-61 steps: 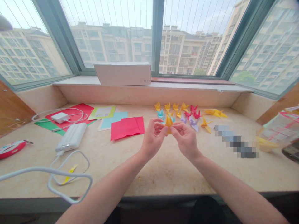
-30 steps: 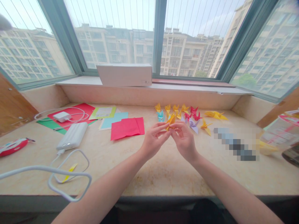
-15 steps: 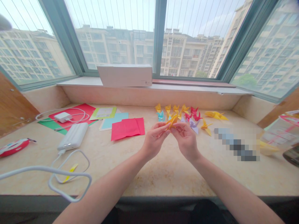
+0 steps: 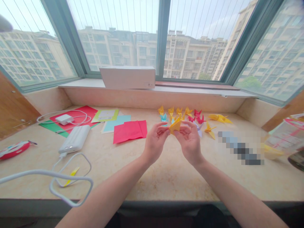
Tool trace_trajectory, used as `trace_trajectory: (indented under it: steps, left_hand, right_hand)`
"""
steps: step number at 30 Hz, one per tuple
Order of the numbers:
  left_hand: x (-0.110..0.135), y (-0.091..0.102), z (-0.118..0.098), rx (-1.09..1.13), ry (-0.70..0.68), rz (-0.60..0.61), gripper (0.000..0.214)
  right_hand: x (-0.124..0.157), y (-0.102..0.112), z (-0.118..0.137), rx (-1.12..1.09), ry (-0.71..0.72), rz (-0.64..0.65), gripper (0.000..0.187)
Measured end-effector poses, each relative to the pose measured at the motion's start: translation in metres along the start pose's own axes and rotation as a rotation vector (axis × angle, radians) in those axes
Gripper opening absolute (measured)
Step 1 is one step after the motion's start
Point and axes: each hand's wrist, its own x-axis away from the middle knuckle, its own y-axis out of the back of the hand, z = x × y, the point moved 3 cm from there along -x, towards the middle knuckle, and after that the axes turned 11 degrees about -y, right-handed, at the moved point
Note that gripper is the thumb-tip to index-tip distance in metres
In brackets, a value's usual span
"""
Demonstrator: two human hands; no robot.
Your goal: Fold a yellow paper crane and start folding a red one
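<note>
Yellow origami piece [image 4: 175, 125] now turned broader face up than a moment ago; left hand [image 4: 155, 142] and right hand [image 4: 189, 142] pinch it closely at either end.

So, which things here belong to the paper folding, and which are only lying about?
Belonging: folded yellow paper between the left hand and right hand; paper cranes; red paper sheets; pale blue sheet.

Lying about: white power bank; white charger; red pouch; white box.
</note>
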Motion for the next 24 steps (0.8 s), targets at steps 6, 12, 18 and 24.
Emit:
trace_trajectory:
  steps: [6,12,18,24]
  left_hand:
    - [-0.0037,0.0006,0.0001,0.027,0.08,0.012,0.022]
    - [-0.0018,0.0009,0.0027,0.025,0.169,0.019,0.028]
    - [-0.004,0.0014,0.0008,0.022,0.167,-0.034,0.018]
    - [-0.0033,0.0014,-0.001,0.045,0.162,-0.037,0.016]
  right_hand:
    - [-0.0037,0.0027,-0.0027,0.008,-0.156,0.016,0.028]
    - [-0.0049,0.005,-0.0024,0.082,-0.197,0.004,0.027]
    - [-0.0055,0.0053,0.0006,0.003,-0.184,0.04,0.035]
    - [-0.0057,0.0055,-0.0014,0.079,-0.143,0.049,0.026]
